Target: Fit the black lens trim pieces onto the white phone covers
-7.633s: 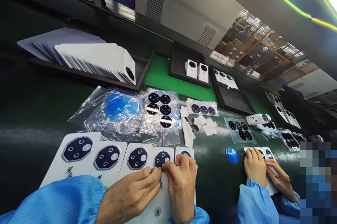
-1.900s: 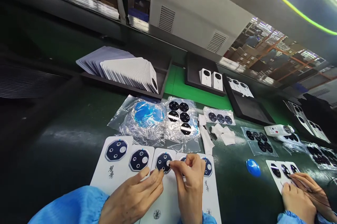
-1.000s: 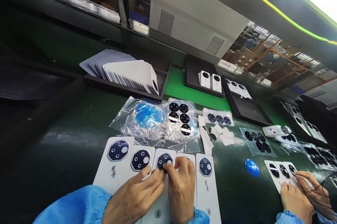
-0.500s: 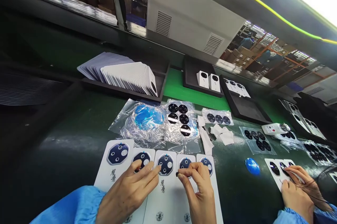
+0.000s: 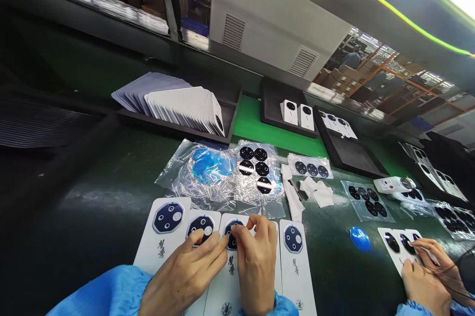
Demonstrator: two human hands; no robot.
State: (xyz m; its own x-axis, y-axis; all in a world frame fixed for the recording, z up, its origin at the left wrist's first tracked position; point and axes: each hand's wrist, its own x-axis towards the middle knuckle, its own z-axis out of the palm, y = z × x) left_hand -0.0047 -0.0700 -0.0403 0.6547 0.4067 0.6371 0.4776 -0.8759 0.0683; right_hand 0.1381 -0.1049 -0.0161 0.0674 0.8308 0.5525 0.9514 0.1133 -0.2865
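Several white panels shaped like phone backs lie in a row before me, with dark blue octagonal discs with round holes at their tops. My left hand rests over the second panel and the middle one, fingers stretched out, a fingertip at the edge of the middle disc. Thumb and index finger of my right hand are pinched together over that same disc. Whatever sits in the pinch is hidden. The leftmost panel and the rightmost panel are largely uncovered; my right hand hides most of the fourth.
Behind the panels lie clear plastic bags with blue film and black discs, and white paper scraps. A black tray holds fanned white sheets. At right, a co-worker's hands work on panels near a blue dome.
My right hand has moved left from the fourth panel to the middle disc. The small black piece seen between its fingertips before is now out of sight. My left hand stays nearly still.
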